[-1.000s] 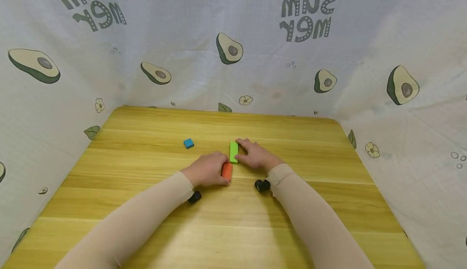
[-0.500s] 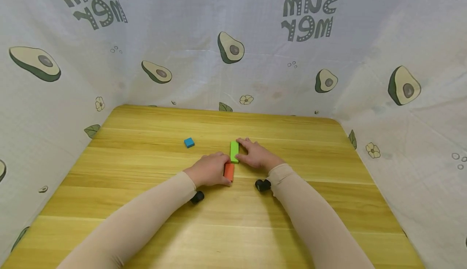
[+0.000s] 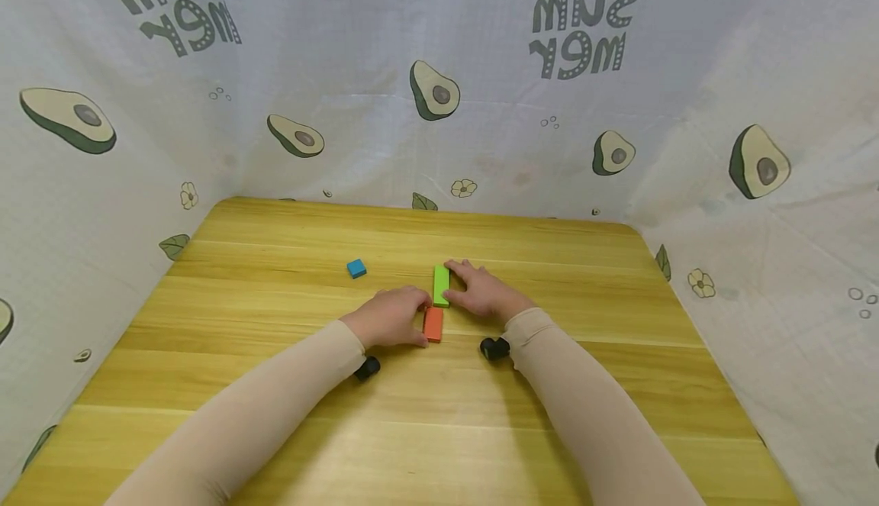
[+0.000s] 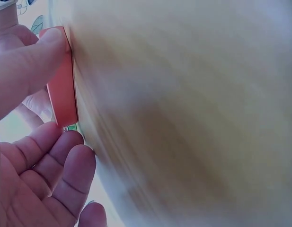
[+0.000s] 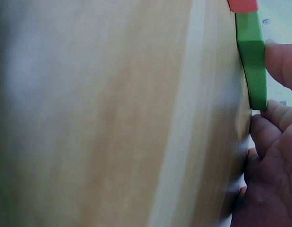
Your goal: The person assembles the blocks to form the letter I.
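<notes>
While the left hand [image 3: 390, 318] pinches the red block [image 3: 434, 325] to its right, the right hand [image 3: 484, 294] grips the neighbouring green block [image 3: 441, 285].

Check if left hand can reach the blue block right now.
Likely yes: nothing visible stands between the left hand and the blue block, though that hand would probably need to release the red block first.
</notes>
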`<state>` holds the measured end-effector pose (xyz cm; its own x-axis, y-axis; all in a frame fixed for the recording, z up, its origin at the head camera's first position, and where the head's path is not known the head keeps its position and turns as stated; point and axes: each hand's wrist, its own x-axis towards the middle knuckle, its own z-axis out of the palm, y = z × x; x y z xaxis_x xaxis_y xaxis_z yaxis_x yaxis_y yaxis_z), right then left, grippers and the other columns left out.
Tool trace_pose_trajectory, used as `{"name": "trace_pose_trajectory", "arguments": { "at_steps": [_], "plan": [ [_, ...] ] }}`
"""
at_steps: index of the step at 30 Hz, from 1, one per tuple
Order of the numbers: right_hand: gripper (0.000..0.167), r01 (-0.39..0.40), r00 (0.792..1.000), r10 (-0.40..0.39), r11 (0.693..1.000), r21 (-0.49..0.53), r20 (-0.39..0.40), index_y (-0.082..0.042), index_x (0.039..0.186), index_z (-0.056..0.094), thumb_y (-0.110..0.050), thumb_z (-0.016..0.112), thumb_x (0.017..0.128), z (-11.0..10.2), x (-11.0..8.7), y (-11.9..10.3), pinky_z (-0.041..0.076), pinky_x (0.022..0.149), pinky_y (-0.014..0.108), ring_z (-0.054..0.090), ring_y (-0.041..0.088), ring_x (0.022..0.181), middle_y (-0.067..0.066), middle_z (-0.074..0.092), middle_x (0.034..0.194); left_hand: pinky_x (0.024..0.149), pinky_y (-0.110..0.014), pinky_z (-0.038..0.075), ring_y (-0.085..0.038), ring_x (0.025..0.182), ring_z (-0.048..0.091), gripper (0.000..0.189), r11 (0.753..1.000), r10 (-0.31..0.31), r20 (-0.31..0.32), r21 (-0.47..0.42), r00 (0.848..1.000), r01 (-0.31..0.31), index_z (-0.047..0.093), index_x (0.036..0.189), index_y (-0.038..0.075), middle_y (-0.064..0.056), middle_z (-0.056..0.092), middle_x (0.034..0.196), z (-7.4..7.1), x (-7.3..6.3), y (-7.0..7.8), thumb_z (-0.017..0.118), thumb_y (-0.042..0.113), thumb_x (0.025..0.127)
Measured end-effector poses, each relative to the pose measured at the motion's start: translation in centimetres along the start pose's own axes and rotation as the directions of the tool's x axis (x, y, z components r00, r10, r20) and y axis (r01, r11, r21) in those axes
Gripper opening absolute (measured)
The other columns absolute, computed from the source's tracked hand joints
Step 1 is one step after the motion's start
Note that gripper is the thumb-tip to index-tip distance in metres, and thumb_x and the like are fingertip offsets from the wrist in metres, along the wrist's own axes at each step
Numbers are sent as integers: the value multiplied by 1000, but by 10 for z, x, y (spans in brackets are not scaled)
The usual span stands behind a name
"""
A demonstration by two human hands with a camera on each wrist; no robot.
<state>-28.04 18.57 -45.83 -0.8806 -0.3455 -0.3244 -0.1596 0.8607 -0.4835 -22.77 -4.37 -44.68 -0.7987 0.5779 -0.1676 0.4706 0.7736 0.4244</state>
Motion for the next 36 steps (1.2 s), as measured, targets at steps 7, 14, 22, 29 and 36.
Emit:
{"name": "trace_pose_trajectory", "arguments": {
  "at_steps": [7, 14, 22, 29, 36],
  "plan": [
    [74, -12, 1000, 12, 1000, 3, 3, -31, 169, 24, -52, 56, 106, 0, 0, 0, 15, 128, 70, 7, 56, 159, 18, 9, 177, 108, -52, 49, -22, 120, 65, 62, 1000, -7, -5, 7, 1000, 7, 63, 135, 12, -3, 67, 132, 1, 2, 5, 87, 43, 87],
    [74, 0, 1000, 0, 1000, 5, -1, -28, 169, 26, -50, 57, 106, 0, 0, -1, 13, 129, 68, 7, 56, 159, 19, 11, 176, 105, -50, 49, -19, 115, 66, 59, 1000, -18, -14, 16, 1000, 18, 64, 132, 13, -1, 68, 127, 1, 2, 10, 87, 44, 87],
    [73, 1, 1000, -1, 1000, 9, 0, -27, 169, 26, -49, 57, 106, 1, 1, 0, 12, 129, 68, 6, 54, 160, 19, 12, 176, 105, -50, 49, -19, 114, 66, 57, 1000, -21, -17, 6, 1000, 21, 64, 130, 14, 0, 68, 126, 1, 2, 11, 87, 44, 87],
    [73, 2, 1000, -2, 1000, 4, 1, -27, 169, 26, -49, 57, 106, 1, 2, 1, 12, 129, 67, 6, 52, 161, 19, 12, 176, 104, -50, 49, -20, 115, 66, 58, 1000, -20, -20, 7, 1000, 20, 63, 131, 13, -2, 68, 126, 0, 2, 12, 87, 44, 87],
    [73, 3, 1000, -3, 1000, 2, -3, -28, 169, 26, -49, 57, 106, 1, 1, 1, 13, 129, 67, 7, 54, 160, 19, 12, 176, 103, -49, 49, -20, 115, 66, 58, 1000, -27, -26, 0, 999, 27, 63, 130, 13, -2, 68, 127, -1, 3, 13, 87, 43, 88]
  ]
}}
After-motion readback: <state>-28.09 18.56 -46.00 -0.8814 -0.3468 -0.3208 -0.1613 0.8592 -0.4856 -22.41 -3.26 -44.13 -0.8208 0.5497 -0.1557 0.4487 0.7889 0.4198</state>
